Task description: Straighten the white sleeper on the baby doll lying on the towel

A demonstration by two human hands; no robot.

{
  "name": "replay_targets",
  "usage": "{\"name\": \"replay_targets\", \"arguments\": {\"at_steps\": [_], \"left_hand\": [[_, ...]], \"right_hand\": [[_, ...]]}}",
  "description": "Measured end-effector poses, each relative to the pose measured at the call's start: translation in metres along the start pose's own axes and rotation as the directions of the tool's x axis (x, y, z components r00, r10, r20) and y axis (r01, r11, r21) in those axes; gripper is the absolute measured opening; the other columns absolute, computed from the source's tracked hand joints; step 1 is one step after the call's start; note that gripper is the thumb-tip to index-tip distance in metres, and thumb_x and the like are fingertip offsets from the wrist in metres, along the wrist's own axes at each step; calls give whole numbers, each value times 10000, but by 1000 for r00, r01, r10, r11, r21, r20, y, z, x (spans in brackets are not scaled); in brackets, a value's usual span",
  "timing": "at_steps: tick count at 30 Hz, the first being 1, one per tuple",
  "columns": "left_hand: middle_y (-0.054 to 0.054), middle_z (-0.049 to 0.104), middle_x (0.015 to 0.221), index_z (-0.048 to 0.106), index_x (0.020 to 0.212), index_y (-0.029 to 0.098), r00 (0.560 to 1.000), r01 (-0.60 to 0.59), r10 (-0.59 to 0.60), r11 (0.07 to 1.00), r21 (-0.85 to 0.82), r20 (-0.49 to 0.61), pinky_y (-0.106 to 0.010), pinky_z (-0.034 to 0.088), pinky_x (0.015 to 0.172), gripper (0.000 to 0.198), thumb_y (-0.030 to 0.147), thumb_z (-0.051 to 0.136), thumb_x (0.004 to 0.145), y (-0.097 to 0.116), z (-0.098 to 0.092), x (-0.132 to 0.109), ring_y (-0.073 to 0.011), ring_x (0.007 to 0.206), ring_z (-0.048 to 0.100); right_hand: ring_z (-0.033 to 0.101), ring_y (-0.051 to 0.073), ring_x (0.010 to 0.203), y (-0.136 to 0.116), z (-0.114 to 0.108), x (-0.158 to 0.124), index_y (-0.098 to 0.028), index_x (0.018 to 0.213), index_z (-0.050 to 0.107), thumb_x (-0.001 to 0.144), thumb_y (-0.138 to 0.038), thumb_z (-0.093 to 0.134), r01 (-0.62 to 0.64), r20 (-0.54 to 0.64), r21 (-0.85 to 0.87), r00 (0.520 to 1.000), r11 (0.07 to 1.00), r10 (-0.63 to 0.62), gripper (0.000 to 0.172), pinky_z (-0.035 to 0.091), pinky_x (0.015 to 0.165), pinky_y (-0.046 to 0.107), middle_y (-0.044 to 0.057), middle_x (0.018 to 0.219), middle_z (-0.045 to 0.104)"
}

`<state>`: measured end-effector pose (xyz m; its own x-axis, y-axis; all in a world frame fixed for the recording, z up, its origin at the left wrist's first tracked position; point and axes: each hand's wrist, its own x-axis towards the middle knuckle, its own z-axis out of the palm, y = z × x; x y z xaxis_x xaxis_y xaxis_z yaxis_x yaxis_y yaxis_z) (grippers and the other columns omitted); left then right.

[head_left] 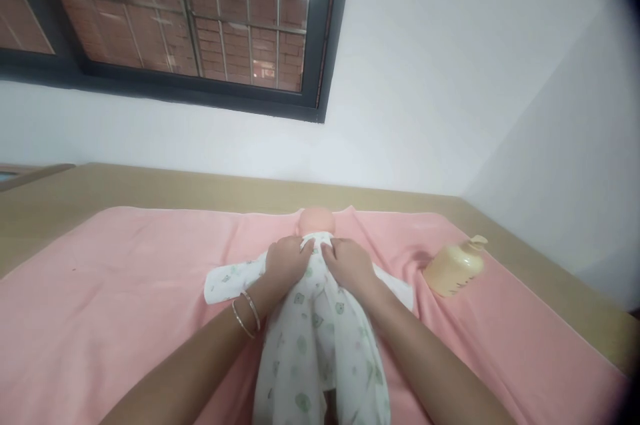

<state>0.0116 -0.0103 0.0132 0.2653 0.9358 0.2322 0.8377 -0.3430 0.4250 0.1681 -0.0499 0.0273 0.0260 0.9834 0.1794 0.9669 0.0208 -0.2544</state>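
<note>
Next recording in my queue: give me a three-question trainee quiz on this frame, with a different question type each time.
1. True or false: the pale yellow plastic bottle stands upright on the pink fleece blanket.
2. Pick one: the left hand and right hand both rest on A the blanket; B the white printed garment on the bald baby doll; C the bottle.
3. Fill in: the thin metal bangles sit on the ___ wrist.

Key: 1 false, it lies on its side; 2 B; 3 left.
</note>
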Motion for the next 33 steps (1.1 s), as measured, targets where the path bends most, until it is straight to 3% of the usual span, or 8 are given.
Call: {"name": "replay_targets", "arguments": {"at_steps": [4,11,16,18,22,24,30,33], "left_hand": [[-74,667,852,633,758,176,970,-166,180,982,96,-162,-319,356,808,380,345,338,928,6,3,-4,-209,870,568],[-82,654,806,622,775,174,998,23,-18,997,74,-62,-311,361,683,437,420,294,927,4,3,-3,-204,753,576],[-80,645,827,609,788,171,974,-103,125,987,121,-191,-325,364,795,324,327,351,907,7,5,-6,-208,856,567],[-85,650,853,616,815,168,979,-89,112,987,135,-169,-329,366,802,328,327,345,906,8,4,-5,-215,876,570],[-86,658,835,637,815,172,999,31,-32,997,75,6,-318,385,708,452,425,279,920,3,1,0,-221,795,592],[-85,660,826,641,798,177,999,37,-39,998,58,25,-312,383,696,480,446,264,923,1,0,1,-219,782,593],[-79,663,826,614,728,170,979,-137,151,984,110,-135,-320,362,770,384,320,318,922,9,0,-5,-207,830,576],[-79,667,844,621,763,171,985,-115,125,989,92,-117,-323,367,751,380,338,318,921,10,-1,-4,-214,821,583]], "right_hand": [[590,206,789,12,-2,7,-175,868,653,954,-538,180,-70,172,140,984,988,45,602,346,635,265,99,879,669],[564,212,831,-4,-1,-5,-161,861,628,954,-413,289,105,-104,-43,989,994,-109,432,329,690,278,110,850,651],[585,205,768,7,-4,4,-183,835,639,953,-527,199,-60,126,135,991,989,43,572,338,626,265,91,862,668],[588,205,770,9,-4,5,-181,843,641,954,-531,179,-77,158,159,986,984,51,590,340,623,263,94,865,668],[571,217,808,-2,-4,-3,-156,890,629,950,-476,248,40,-38,22,998,999,-40,501,337,662,279,126,869,652],[567,226,827,-7,-6,-6,-153,893,630,936,-482,292,71,-71,-8,995,997,-72,473,339,680,288,132,875,651],[596,221,822,7,-22,4,-172,890,665,924,-589,225,-99,231,251,972,963,40,608,361,653,276,113,932,675],[597,218,838,8,-27,2,-177,920,661,928,-588,217,-72,214,254,977,965,17,605,364,659,271,110,963,672]]}}
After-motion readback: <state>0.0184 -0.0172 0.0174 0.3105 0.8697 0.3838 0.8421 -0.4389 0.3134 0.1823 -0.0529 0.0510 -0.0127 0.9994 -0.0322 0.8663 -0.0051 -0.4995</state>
